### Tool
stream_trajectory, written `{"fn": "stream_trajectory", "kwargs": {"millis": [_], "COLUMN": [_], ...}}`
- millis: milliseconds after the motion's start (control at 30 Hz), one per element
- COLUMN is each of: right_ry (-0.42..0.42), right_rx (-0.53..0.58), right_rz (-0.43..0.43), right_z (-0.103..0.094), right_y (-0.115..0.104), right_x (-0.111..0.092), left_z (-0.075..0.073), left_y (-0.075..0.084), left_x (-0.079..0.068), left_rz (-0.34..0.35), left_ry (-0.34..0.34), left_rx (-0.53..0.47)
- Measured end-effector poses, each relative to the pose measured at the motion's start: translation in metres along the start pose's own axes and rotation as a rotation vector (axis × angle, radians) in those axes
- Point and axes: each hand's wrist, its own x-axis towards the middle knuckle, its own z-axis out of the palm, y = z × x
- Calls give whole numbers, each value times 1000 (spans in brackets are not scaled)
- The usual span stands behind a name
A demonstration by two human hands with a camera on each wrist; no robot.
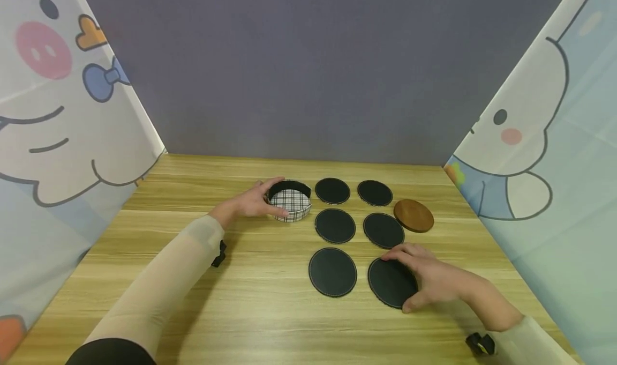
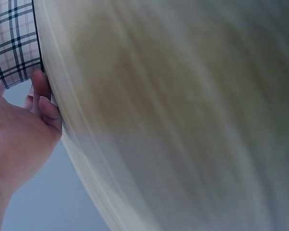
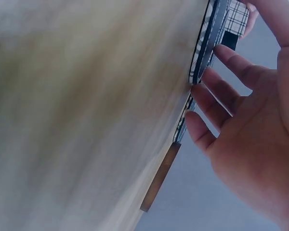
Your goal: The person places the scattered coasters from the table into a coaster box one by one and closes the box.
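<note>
A round, open-topped plaid coaster holder (image 1: 291,200) with a dark inner wall stands at the middle back of the table. My left hand (image 1: 253,200) holds it from the left, thumb at the front and fingers at the back. Its plaid side wall (image 2: 15,43) shows beside the fingers in the left wrist view. At the front right, my right hand (image 1: 436,276) grips a round black coaster (image 1: 391,282) across its edge, thumb near, fingertips far. The right wrist view shows the fingers (image 3: 216,98) at the coaster's edge; part of the thumb is cut off there.
Several other black coasters lie flat in two columns, among them one at the front left (image 1: 332,272) and one at the back (image 1: 332,191). A brown wooden disc (image 1: 413,215) lies to their right. A grey panel (image 1: 303,75) closes off the wood-grain table (image 1: 250,311) behind.
</note>
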Motion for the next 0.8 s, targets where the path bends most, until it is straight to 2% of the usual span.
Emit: {"fn": "stream_trajectory", "kwargs": {"millis": [133, 300, 400, 500, 600, 800], "right_ry": [19, 87, 94, 90, 126, 192], "right_rx": [-6, -6, -17, -5, 14, 43], "right_rz": [-28, -113, -100, -44, -25, -27], "right_z": [4, 12, 11, 4, -3, -15], "right_y": [1, 7, 4, -3, -5, -3], "right_x": [2, 3, 4, 7, 14, 37], "left_z": [-1, -1, -1, 0, 0, 0], "left_y": [1, 1, 0, 0, 0, -1], "left_x": [0, 0, 0, 0, 0, 1], "left_rz": [-2, -4, -2, 1, 5, 20], "left_ry": [1, 0, -2, -2, 6, 42], "left_rx": [4, 17, 22, 17, 26, 128]}}
